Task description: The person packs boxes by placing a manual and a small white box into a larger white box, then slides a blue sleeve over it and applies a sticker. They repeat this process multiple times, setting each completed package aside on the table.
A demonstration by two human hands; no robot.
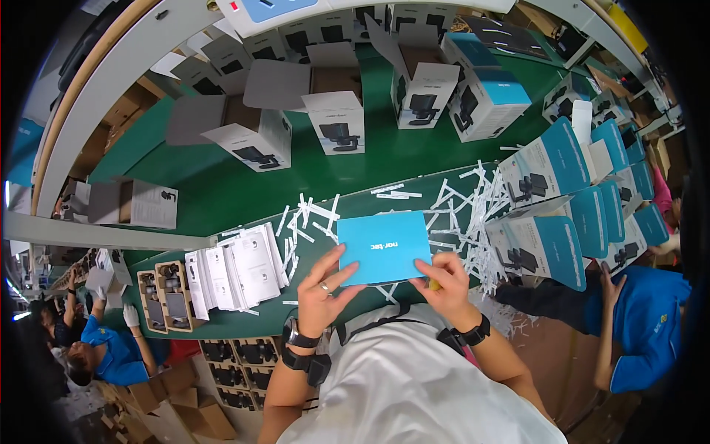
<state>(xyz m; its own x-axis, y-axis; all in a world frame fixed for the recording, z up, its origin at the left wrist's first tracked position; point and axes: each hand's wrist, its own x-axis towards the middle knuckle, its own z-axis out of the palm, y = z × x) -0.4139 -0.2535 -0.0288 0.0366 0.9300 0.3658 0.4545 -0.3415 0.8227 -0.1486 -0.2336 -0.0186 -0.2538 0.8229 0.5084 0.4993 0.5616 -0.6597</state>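
A blue-topped box [384,244] lies in front of me at the bench's near edge, its printed lid facing up; its sides are mostly hidden. My left hand [322,290] holds its left side, with fingertips on the lid and the thumb at the near edge. At the near right corner, my right hand [447,284] grips the box between thumb and fingers. Something small and yellow [434,284] shows by the right fingers; I cannot make out what it is. White paper strips [484,229] lie scattered around the box.
Leaflet stacks [237,270] lie left, beside cardboard trays [164,298] with dark devices. Open boxes [336,122] stand at the back. More open blue-flapped boxes [543,244] crowd the right. Co-workers in blue shirts are at the right [651,325] and left [118,355].
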